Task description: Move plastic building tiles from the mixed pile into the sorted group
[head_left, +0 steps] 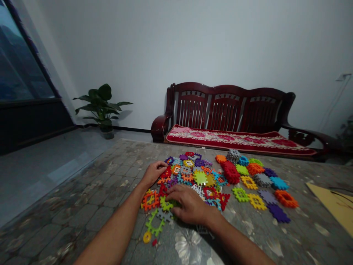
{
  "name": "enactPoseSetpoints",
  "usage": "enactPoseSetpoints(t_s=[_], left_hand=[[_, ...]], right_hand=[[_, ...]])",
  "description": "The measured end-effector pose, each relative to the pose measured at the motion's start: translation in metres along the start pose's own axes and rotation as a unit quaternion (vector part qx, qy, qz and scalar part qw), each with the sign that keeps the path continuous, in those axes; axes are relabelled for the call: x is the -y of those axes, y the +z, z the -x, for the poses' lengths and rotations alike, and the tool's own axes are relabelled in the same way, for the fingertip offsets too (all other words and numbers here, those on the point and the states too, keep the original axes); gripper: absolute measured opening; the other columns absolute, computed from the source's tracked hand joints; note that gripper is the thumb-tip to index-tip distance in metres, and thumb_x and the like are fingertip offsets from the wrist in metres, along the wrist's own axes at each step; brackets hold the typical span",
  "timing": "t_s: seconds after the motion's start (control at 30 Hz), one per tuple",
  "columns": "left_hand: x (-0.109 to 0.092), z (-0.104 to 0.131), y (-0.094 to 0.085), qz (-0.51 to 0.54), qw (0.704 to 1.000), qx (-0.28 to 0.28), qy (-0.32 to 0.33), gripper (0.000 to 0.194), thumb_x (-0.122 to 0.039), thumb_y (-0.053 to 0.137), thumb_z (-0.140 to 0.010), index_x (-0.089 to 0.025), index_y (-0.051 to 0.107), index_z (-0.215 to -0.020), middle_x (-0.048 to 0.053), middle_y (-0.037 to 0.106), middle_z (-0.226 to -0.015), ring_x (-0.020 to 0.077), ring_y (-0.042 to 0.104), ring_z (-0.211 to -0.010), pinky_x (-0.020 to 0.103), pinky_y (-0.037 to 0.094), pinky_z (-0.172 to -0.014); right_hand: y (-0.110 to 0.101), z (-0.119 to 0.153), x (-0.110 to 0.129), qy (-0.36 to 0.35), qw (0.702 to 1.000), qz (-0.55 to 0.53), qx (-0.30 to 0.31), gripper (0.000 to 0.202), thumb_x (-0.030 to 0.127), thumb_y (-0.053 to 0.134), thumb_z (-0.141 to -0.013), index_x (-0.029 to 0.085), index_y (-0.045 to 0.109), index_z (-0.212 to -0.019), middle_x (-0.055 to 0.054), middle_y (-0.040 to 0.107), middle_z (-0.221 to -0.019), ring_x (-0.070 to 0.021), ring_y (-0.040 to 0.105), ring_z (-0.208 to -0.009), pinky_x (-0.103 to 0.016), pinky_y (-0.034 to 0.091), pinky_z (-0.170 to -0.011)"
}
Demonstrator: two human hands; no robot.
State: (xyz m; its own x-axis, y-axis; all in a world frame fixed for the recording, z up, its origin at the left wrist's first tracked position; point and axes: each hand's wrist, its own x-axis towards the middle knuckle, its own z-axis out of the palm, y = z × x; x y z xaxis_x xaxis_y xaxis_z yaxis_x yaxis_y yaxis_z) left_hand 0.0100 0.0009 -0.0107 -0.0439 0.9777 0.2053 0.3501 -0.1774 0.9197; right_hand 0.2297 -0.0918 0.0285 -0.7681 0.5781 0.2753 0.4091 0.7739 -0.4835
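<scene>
A loose pile of toothed plastic building blocks in many colours lies on the table before me. My left hand (154, 173) is at the pile's left edge, thumb and fingertips a little apart beside a red block (166, 172). Lower down, my right hand (189, 203) reaches over the near side of the pile, its fingers apart above a lime green block (166, 203). The right palm hides some pieces beneath it. An orange window-frame block (150, 200) lies between my forearms. Closer to me are a green frame block (155, 223), a grey block (164, 214) and a yellow ring (147, 236).
To the right, blocks are grouped by colour, including a red stack (231, 172), a grey stack (233, 156) and a purple one (278, 213). A yellow board (335, 206) lies at the right edge. Behind the table (110, 184) stands a wooden bench (224, 106); a potted plant (103, 105) is left.
</scene>
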Motion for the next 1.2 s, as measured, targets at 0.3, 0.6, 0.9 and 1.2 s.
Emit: enactPoseSetpoints(t_s=[0.3,0.6,0.9,1.2], left_hand=[[0.004,-0.001,0.0,0.003,1.0,-0.011,0.006,0.028,-0.04,0.066,-0.065,-0.016,0.071,-0.078,0.003,0.071,-0.071,0.0171,0.062,-0.065,0.027,0.048,-0.065],[0.008,-0.005,-0.003,-0.028,0.999,-0.024,0.021,0.027,-0.038,0.065,-0.065,-0.018,0.072,-0.08,0.005,0.074,-0.08,0.0214,0.067,-0.077,0.032,0.05,-0.078],[-0.004,0.0,-0.003,-0.035,0.998,-0.059,0.016,0.026,-0.039,0.064,-0.064,-0.018,0.072,-0.077,0.006,0.075,-0.084,0.0233,0.067,-0.082,0.036,0.051,-0.084],[-0.017,0.006,-0.006,-0.005,0.999,-0.035,-0.023,0.034,-0.045,0.07,-0.06,-0.017,0.071,-0.08,0.005,0.075,-0.08,0.0231,0.068,-0.077,0.034,0.053,-0.077]], right_hand=[[0.003,0.002,-0.009,0.046,0.988,-0.059,-0.135,0.021,0.022,0.048,-0.097,0.024,0.067,-0.105,-0.003,0.07,-0.103,-0.0162,0.063,-0.098,-0.028,0.049,-0.089],[-0.056,0.015,-0.076,0.231,0.956,-0.051,-0.171,0.03,0.025,0.046,-0.092,0.02,0.071,-0.107,-0.007,0.073,-0.108,-0.0224,0.066,-0.102,-0.037,0.048,-0.093],[-0.068,0.036,-0.074,0.211,0.963,0.101,-0.134,0.033,0.032,0.061,-0.087,0.021,0.067,-0.118,-0.008,0.068,-0.115,-0.0256,0.057,-0.108,-0.039,0.043,-0.094],[-0.065,0.049,-0.072,0.186,0.969,0.146,-0.072,0.06,0.023,0.071,-0.075,0.022,0.055,-0.133,-0.01,0.061,-0.129,-0.0287,0.052,-0.12,-0.044,0.036,-0.106]])
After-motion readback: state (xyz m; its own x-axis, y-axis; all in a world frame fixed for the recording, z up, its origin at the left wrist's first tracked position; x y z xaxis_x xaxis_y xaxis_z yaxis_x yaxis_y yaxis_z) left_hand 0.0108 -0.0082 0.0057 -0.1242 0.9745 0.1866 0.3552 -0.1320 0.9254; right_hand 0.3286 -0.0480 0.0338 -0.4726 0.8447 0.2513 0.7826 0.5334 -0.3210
